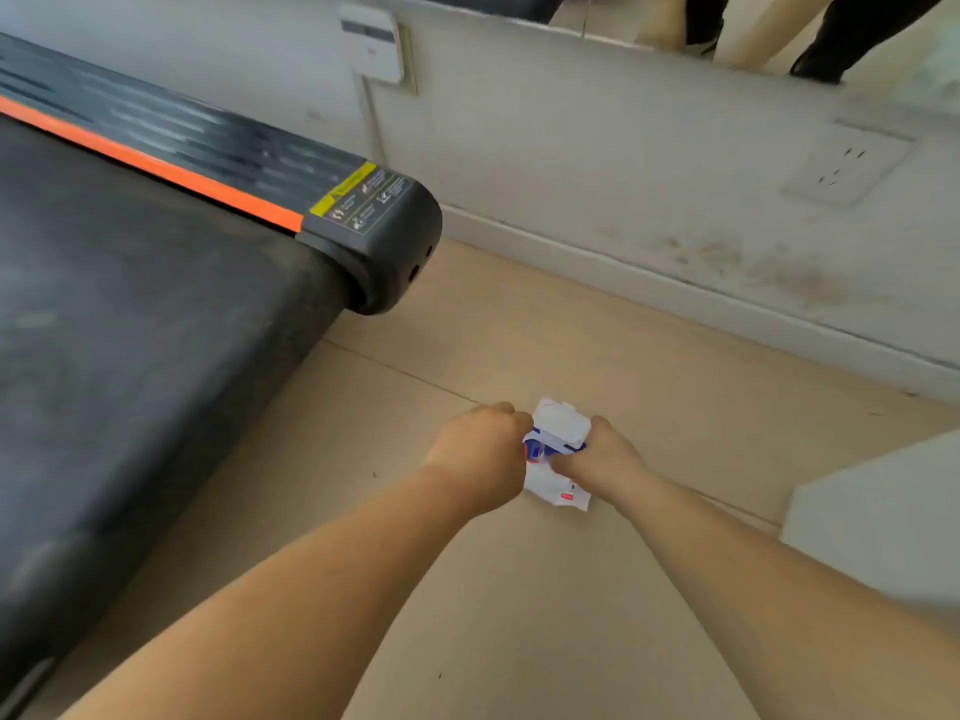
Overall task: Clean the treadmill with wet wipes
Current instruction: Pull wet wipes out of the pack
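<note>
Our left hand (478, 449) and right hand (605, 454) curl fingers onto the white-and-blue plastic wet-wipe pack (560, 427); a hasty tug may tear it.

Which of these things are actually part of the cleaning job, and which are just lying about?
Part of the job: wet wipes pack, gripped by left hand and right hand; treadmill.
Just there: wall socket; mirror; white wall unit.

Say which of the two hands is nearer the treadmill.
The left hand, gripping the wet wipes pack on the side facing the treadmill; the right hand holds the pack's opposite side, farther away.
</note>
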Available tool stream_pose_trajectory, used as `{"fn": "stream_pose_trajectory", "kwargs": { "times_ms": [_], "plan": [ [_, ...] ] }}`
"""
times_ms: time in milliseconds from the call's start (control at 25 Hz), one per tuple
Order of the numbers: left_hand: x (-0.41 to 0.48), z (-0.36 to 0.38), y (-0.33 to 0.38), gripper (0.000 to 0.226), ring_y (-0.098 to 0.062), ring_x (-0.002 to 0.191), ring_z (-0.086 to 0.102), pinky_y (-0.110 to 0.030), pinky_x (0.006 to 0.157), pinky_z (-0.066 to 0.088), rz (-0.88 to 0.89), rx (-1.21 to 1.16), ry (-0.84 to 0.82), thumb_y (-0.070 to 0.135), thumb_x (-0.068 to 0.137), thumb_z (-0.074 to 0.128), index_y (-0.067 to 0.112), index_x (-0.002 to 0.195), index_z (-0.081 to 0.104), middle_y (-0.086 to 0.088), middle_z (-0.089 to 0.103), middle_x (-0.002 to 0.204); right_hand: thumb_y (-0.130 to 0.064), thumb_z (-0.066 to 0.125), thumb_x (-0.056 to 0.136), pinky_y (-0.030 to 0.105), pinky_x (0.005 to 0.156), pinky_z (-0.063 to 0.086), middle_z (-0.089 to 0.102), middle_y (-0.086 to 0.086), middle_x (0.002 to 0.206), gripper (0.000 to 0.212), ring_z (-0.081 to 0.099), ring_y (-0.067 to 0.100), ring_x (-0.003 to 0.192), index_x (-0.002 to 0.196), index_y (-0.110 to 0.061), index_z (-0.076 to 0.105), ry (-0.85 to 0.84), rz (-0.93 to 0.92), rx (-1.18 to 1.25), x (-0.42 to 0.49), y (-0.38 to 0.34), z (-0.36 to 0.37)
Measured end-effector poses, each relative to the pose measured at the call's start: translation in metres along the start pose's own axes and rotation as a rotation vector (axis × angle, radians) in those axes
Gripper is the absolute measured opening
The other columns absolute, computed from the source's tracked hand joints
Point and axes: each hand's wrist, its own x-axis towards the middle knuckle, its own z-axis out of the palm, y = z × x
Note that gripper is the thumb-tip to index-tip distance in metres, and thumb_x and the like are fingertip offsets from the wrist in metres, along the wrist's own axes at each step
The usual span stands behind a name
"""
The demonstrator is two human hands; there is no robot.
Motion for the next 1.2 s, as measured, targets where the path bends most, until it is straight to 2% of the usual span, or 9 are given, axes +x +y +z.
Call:
{"fn": "stream_pose_trajectory", "kwargs": {
  "times_ms": [120,200,360,520,720,920,1000,1080,1200],
  "plan": [
    [0.011,0.030,-0.014,0.033,-0.024,0.107,0.059,-0.037,0.084,0.053,-0.008,0.029,-0.058,0.017,0.097,0.052,0.024,0.128,0.060,0.003,0.058,0.119,-0.042,0.085,0.071,0.036,0.093,0.050,0.051,0.000,0.130,0.117,0.057,0.026,0.115,0.158,-0.020,0.009,-0.070,0.019,-0.043,0.038,0.015,0.040],
    [0.012,0.036,-0.023,0.034,-0.024,0.104,0.058,-0.035,0.081,0.049,0.001,0.059,-0.143,0.016,0.096,0.051,0.023,0.128,0.059,0.002,0.057,0.121,-0.055,0.085,0.059,0.035,0.099,0.047,0.047,-0.005,0.138,0.136,0.051,0.025,0.123,0.159,-0.024,-0.002,-0.050,-0.032,-0.093,0.054,0.025,0.059],
    [0.012,0.033,-0.031,0.032,-0.025,0.102,0.059,-0.033,0.073,0.043,-0.001,0.192,-0.244,0.016,0.098,0.047,0.022,0.127,0.059,0.001,0.056,0.122,-0.053,0.082,0.063,0.035,0.094,0.047,0.032,0.004,0.142,0.119,0.034,0.028,0.129,0.156,-0.020,0.016,0.021,-0.108,-0.519,0.058,0.055,0.062],
    [0.007,0.046,-0.034,0.034,-0.024,0.112,0.058,-0.036,0.087,0.050,0.009,0.135,-0.269,0.023,0.102,0.046,0.024,0.134,0.056,0.002,0.055,0.131,-0.058,0.087,0.057,0.032,0.095,0.040,0.028,0.005,0.137,0.115,0.031,0.027,0.129,0.150,-0.025,0.027,0.015,-0.041,-0.380,0.068,0.061,0.059],
    [-0.011,0.069,-0.048,0.041,-0.024,0.125,0.053,-0.038,0.101,0.049,-0.042,0.006,-0.314,0.026,0.102,0.047,0.027,0.143,0.051,0.004,0.048,0.143,-0.036,0.084,0.067,0.035,0.102,0.045,0.035,0.009,0.134,0.102,0.038,0.030,0.130,0.150,-0.018,0.028,0.080,-0.086,-0.241,0.070,0.051,0.070],
    [0.007,0.055,-0.054,0.029,-0.026,0.102,0.059,-0.035,0.082,0.048,-0.250,-0.340,0.081,0.037,0.096,0.058,0.019,0.119,0.055,-0.001,0.053,0.123,-0.030,0.077,0.069,0.036,0.102,0.049,0.038,0.004,0.119,0.074,0.049,0.028,0.121,0.136,-0.020,0.047,0.077,-0.357,-0.101,0.045,-0.015,0.077],
    [0.015,0.040,-0.068,0.029,-0.024,0.088,0.057,-0.033,0.068,0.043,-0.407,-0.465,0.166,0.040,0.094,0.065,0.017,0.106,0.053,-0.003,0.056,0.110,-0.027,0.075,0.068,0.036,0.103,0.046,0.040,0.006,0.124,0.077,0.046,0.028,0.124,0.139,-0.018,0.047,0.095,-0.503,-0.116,0.033,-0.038,0.080],
    [0.015,0.030,-0.087,0.019,-0.029,0.082,0.063,-0.036,0.068,0.054,-0.471,-0.514,0.169,0.030,0.093,0.065,0.016,0.096,0.052,-0.007,0.063,0.103,-0.023,0.075,0.071,0.033,0.102,0.045,0.040,0.005,0.128,0.087,0.046,0.026,0.126,0.149,-0.015,0.038,0.067,-0.624,-0.131,0.016,-0.056,0.077],
    [0.009,0.018,-0.107,0.008,-0.034,0.077,0.070,-0.044,0.071,0.062,-0.443,-0.612,0.183,0.015,0.095,0.058,0.015,0.088,0.054,-0.017,0.069,0.096,-0.007,0.088,0.073,0.019,0.086,0.053,0.049,-0.008,0.119,0.112,0.062,0.002,0.106,0.159,-0.017,0.017,-0.099,-0.582,0.202,-0.002,-0.072,0.069]
  ]
}}
